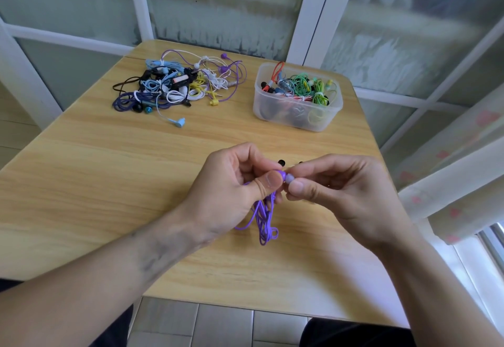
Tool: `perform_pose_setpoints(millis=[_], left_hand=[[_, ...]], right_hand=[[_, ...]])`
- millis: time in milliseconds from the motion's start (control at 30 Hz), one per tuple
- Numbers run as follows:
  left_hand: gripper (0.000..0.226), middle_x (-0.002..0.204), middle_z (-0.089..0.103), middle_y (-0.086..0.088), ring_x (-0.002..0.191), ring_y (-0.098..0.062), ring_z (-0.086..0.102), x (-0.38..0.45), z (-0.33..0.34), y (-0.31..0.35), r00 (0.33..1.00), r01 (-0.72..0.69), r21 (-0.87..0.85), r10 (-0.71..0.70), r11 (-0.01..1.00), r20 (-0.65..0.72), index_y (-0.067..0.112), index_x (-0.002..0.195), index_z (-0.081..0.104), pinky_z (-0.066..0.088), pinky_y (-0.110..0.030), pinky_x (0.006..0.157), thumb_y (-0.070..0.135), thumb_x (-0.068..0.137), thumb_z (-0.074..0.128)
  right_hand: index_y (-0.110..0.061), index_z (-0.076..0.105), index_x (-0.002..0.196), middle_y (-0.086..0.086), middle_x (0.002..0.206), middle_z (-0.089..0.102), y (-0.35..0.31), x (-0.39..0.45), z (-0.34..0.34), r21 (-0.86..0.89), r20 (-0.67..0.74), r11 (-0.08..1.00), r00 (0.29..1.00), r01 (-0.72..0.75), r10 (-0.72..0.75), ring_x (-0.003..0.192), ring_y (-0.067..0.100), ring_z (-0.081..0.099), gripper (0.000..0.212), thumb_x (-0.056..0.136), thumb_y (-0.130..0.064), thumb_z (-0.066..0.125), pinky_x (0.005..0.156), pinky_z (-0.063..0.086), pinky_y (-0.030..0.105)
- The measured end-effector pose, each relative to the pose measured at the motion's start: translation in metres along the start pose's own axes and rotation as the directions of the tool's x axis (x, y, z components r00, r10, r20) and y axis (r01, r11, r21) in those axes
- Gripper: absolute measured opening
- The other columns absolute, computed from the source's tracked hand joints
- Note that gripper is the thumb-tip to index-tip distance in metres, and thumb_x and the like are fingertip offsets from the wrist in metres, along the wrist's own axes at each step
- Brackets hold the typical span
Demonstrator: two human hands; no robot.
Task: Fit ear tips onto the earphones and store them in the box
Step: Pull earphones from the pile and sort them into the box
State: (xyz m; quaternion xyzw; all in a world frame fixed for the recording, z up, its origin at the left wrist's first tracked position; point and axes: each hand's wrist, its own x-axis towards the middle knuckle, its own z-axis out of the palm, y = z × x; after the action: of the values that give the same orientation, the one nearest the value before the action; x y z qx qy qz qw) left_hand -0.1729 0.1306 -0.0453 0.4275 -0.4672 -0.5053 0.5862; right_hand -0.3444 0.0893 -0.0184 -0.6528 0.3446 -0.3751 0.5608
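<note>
Pinching a purple wired earbud (281,175), the left hand (234,183) grips tight. Right hand (335,185) squeezes the pale lilac silicone tip (289,179) against it.

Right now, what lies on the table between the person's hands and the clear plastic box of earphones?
In the head view, only small black ear tips just beyond the hands, then bare wooden table up to the clear plastic box.
</note>
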Motion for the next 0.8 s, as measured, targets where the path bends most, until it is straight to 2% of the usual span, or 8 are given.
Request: perform_pose_setpoints(millis=[200,333,533,667,733,800], left_hand=[[0.011,0.070,0.069,-0.010,0.056,-0.023,0.062,0.000,-0.003,0.003,0.996,0.047,-0.036,-0.044,0.998,0.082,0.005,0.076,0.057,0.055,-0.030,0.058,0.008,0.071,0.066],[0.011,0.066,0.067,-0.009,0.053,-0.021,0.061,-0.001,-0.003,0.003,0.992,0.070,-0.056,-0.064,0.996,0.106,0.005,0.076,0.057,0.053,-0.028,0.057,0.008,0.070,0.066],[0.019,0.066,0.070,0.001,0.058,-0.016,0.065,0.001,-0.006,0.009,0.990,-0.097,0.139,0.081,0.985,0.115,0.003,0.074,0.055,0.055,-0.025,0.059,0.000,0.075,0.073],[0.012,0.067,0.067,0.014,0.063,-0.005,0.064,0.000,-0.008,0.009,0.970,-0.243,0.305,0.223,0.921,0.100,0.006,0.071,0.057,0.051,-0.020,0.062,0.003,0.073,0.068],[0.011,0.067,0.064,0.013,0.062,-0.007,0.062,-0.002,-0.009,0.009,0.954,-0.299,0.361,0.290,0.883,0.081,0.007,0.072,0.059,0.049,-0.024,0.060,0.004,0.074,0.068],[0.009,0.066,0.063,0.008,0.061,-0.015,0.061,-0.003,-0.010,0.007,0.945,-0.315,0.385,0.323,0.868,0.043,0.007,0.072,0.060,0.050,-0.031,0.056,0.004,0.075,0.068]], right_hand=[[0.004,0.073,0.082,0.021,0.077,0.074,0.002,-0.001,-0.001,-0.006,0.007,1.000,1.000,-0.012,0.012,0.072,0.035,0.073,0.021,0.064,-0.004,0.079,0.071,0.060,0.034],[0.002,0.074,0.079,0.020,0.075,0.074,0.002,-0.001,-0.001,-0.011,0.004,1.000,1.000,-0.009,0.010,0.070,0.032,0.073,0.019,0.062,-0.005,0.080,0.068,0.058,0.031],[-0.014,0.080,0.078,0.017,0.075,0.074,0.007,-0.002,0.003,0.116,0.091,0.993,0.995,-0.038,0.028,0.067,0.026,0.070,0.012,0.066,-0.017,0.080,0.067,0.056,0.029],[-0.017,0.079,0.068,0.009,0.067,0.071,0.009,-0.001,0.013,0.348,0.105,0.921,0.983,-0.176,0.148,0.059,0.017,0.066,0.011,0.057,-0.016,0.077,0.060,0.055,0.023],[-0.017,0.079,0.067,0.008,0.068,0.070,0.012,-0.002,0.020,0.449,0.098,0.866,0.975,-0.221,0.198,0.056,0.017,0.064,0.013,0.056,-0.013,0.075,0.058,0.054,0.023],[-0.016,0.080,0.073,0.010,0.070,0.069,0.014,-0.004,0.025,0.470,0.069,0.860,0.980,-0.198,0.188,0.058,0.018,0.063,0.015,0.058,-0.014,0.075,0.059,0.054,0.024]])
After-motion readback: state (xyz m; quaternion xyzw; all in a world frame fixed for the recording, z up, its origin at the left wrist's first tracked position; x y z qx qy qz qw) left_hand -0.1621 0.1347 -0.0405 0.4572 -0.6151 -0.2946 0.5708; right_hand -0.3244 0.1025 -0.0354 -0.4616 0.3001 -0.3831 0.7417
